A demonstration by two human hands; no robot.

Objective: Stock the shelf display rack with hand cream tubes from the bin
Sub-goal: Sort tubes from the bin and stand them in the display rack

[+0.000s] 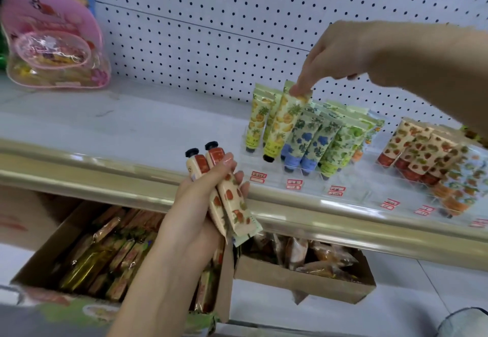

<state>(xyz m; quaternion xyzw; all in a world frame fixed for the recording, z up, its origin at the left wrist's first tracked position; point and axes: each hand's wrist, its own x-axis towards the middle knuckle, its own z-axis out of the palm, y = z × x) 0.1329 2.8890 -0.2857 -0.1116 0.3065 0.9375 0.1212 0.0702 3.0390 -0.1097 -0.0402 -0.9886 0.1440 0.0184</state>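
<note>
My right grip [330, 57] pinches the flat top end of a yellow tube [284, 123], cap down, at the left end of the clear rack [351, 191]. I cannot tell whether the cap is seated. The rack sits along the front edge of the shelf [132, 125], toward its right end, and runs out of view there. My left grip [208, 194] holds a bunch of peach tubes [232, 199], black caps up, just off the shelf's front lip. The shelf's left half lies open up to a pink bag [52, 38] at the back left corner. On the rack front, red tags [294, 184] are too blurred to read.
</note>
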